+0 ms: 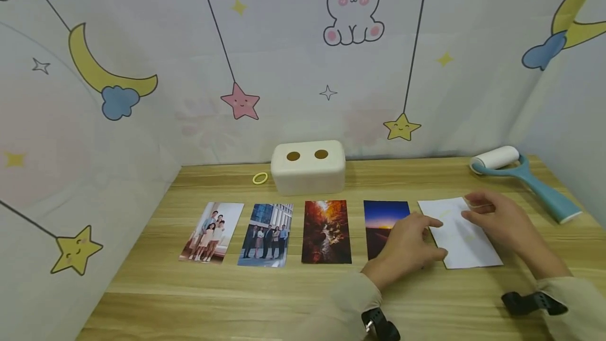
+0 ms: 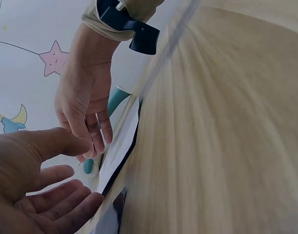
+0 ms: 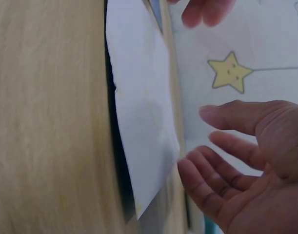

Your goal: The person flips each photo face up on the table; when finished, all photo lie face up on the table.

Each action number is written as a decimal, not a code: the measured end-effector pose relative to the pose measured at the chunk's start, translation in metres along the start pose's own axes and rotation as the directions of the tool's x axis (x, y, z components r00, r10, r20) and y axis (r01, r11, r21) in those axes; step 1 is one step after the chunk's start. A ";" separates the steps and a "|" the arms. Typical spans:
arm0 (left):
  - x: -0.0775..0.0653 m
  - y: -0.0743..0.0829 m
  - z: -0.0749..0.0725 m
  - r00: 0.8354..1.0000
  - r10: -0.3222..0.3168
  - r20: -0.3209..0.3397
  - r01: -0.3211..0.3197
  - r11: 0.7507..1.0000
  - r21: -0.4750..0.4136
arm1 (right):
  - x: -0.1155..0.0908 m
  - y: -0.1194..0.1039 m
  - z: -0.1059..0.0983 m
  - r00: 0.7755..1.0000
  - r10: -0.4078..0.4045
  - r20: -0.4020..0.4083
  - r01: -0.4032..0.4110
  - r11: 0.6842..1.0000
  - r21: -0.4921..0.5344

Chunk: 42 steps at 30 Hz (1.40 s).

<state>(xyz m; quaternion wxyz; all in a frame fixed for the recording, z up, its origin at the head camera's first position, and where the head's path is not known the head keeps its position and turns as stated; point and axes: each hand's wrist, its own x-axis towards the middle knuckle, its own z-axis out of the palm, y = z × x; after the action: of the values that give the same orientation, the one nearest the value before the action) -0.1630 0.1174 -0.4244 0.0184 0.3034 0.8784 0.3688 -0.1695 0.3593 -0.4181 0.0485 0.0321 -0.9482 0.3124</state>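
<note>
A white rectangular sheet (image 1: 461, 236) with faint yellowish marks lies at the right end of a row of photos, its edges slightly lifted in the right wrist view. My left hand (image 1: 407, 249) hovers at its left edge, thumb and fingers spread apart, covering part of a sunset photo (image 1: 383, 214). Across the sheet, my right hand (image 1: 504, 222) is held over its right edge with loosely bent fingers. Neither hand grips anything; bare space shows between the right fingers (image 3: 227, 139) and thumb. The left fingers (image 2: 66, 207) come close beside the sheet's edge.
Further left lie an autumn forest photo (image 1: 326, 233), a group photo (image 1: 266, 236) and a family photo (image 1: 213, 233). Behind them stand a cream box (image 1: 307, 178) with two holes and a yellow ring (image 1: 260, 178). A blue-handled lint roller (image 1: 539, 183) lies back right, before a patterned curtain (image 1: 293, 67).
</note>
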 end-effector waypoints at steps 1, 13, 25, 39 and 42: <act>0.001 0.001 0.002 1.000 0.016 0.008 -0.016 0.999 0.033 | -0.001 0.001 0.000 1.000 0.001 0.003 -0.001 1.000 0.000; 0.007 0.003 0.013 0.994 0.076 0.077 -0.089 0.979 0.185 | -0.002 0.007 -0.002 0.997 0.040 0.059 -0.040 0.999 -0.008; 0.005 0.000 0.015 0.987 0.103 0.126 -0.128 0.969 0.210 | -0.001 0.012 -0.005 0.994 0.056 0.095 -0.054 0.998 -0.018; 0.002 -0.002 0.021 0.987 0.133 0.088 -0.151 0.960 0.238 | -0.002 0.016 -0.007 0.993 0.041 0.112 -0.038 0.999 -0.027; 0.002 -0.002 0.021 0.986 0.139 0.087 -0.156 0.958 0.242 | -0.001 0.017 -0.009 0.993 0.040 0.113 -0.037 0.999 -0.027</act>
<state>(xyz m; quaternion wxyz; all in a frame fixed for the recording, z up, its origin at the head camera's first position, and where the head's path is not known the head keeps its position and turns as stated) -0.1603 0.1310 -0.4405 -0.0171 0.3805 0.8913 0.2459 -0.1690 0.3784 -0.4217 -0.0112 0.0310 -0.9537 0.2989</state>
